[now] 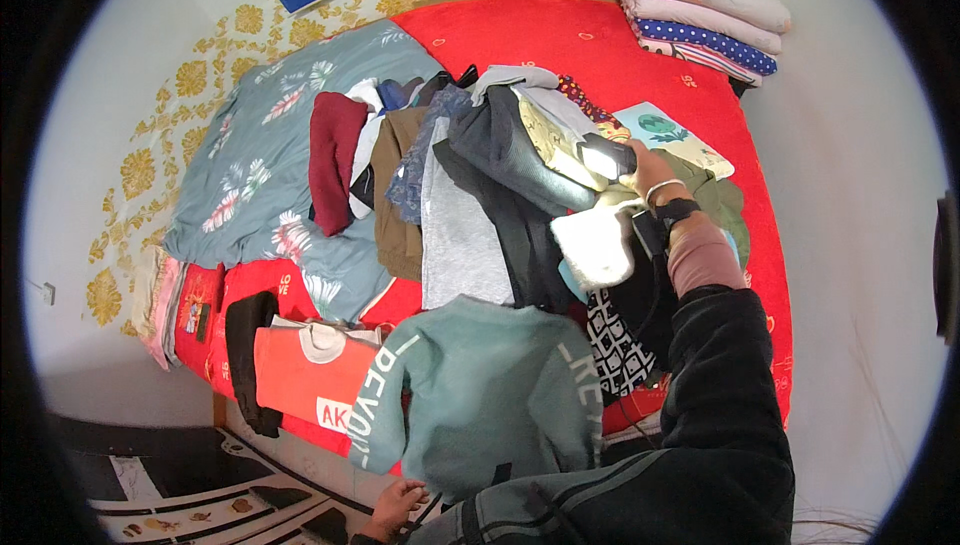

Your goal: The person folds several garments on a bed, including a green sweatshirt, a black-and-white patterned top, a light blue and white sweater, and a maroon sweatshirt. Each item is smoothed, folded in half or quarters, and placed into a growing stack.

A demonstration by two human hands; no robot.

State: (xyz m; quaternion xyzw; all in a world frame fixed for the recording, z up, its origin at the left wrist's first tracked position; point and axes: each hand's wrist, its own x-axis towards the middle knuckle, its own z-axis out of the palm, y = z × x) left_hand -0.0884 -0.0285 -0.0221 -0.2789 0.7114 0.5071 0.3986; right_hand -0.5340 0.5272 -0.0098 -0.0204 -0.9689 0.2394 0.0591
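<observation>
My right hand (643,171) reaches across the bed into a pile of clothes (470,175) and grips a dark garment (603,158) at the pile's right side. A white fleecy piece (593,245) lies just below that wrist. My left hand (395,507) is low at the bed's near edge, fingers curled, by the hem of a teal sweatshirt (490,395) spread flat with white lettering on its sleeves. Whether this hand holds the hem is unclear.
The bed has a red sheet (560,40). A grey floral quilt (270,145) lies at the left. An orange-red top (310,370) and a black piece (245,345) lie beside the sweatshirt. Folded blankets (700,5) are stacked at the far right corner.
</observation>
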